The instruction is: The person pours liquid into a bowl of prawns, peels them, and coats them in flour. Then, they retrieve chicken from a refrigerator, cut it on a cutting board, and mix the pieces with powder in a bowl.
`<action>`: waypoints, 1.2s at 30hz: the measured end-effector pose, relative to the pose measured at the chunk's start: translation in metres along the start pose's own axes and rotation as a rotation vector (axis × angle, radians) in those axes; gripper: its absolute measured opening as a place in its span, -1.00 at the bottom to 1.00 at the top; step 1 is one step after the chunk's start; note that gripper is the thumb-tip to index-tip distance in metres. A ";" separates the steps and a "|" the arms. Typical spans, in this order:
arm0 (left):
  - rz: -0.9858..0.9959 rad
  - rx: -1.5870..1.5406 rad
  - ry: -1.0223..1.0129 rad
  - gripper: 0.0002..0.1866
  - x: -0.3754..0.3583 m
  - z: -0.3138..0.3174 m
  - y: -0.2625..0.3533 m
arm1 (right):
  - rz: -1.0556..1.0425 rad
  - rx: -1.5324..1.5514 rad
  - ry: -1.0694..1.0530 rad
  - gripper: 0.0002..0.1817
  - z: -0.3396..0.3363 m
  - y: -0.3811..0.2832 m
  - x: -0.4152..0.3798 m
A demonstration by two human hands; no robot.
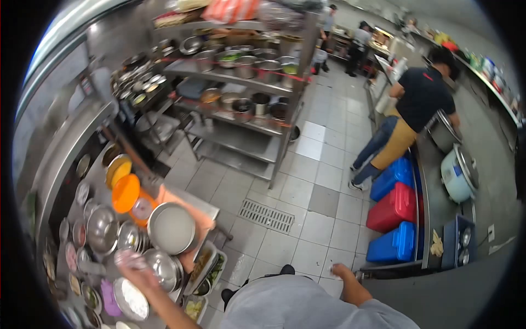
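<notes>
Stretched out over the steel worktable at the lower left, my left hand (pixel 131 262) is smeared by motion; whether it holds something pinkish I cannot make out. Close to it are stacked metal bowls (pixel 163 268), a bowl of white contents (pixel 131 299) and a large round pot (pixel 171 227) with cloudy liquid. My right hand (pixel 341 271) hangs at my right side above the floor, fingers curled, with a small whitish thing at the fingertips. Orange bowls (pixel 126 193) stand farther back on the worktable.
A steel shelf rack (pixel 235 123) with pots stands ahead. At the right, a person (pixel 424 90) bends over a counter beside a rice cooker (pixel 459 174). Blue bins and a red bin (pixel 393 208) sit below. Other people stand far back. A drain grate (pixel 267 215) lies in the tiled floor.
</notes>
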State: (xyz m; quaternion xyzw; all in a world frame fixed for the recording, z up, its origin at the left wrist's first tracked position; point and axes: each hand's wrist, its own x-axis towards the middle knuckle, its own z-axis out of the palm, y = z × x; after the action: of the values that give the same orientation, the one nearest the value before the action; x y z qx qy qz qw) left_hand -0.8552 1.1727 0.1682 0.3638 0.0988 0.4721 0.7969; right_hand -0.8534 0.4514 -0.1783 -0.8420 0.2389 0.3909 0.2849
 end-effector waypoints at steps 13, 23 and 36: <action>-1.003 0.539 -0.403 -0.79 -0.137 0.211 -0.410 | -0.424 0.768 0.121 -0.74 -0.340 -0.208 0.112; -1.378 0.585 -0.517 -0.72 -0.132 0.407 -0.759 | 0.269 -0.051 0.085 -0.68 -0.353 0.077 0.348; -1.427 0.371 -0.927 -0.70 -0.102 0.827 -1.098 | 0.252 0.900 -0.099 -0.87 -0.619 -0.097 0.497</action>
State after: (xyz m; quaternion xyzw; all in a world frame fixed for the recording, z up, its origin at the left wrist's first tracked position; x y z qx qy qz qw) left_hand 0.2517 0.3683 0.0017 0.4945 0.0439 -0.3593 0.7902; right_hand -0.1814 0.0193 -0.2148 -0.5795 0.4712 0.3199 0.5830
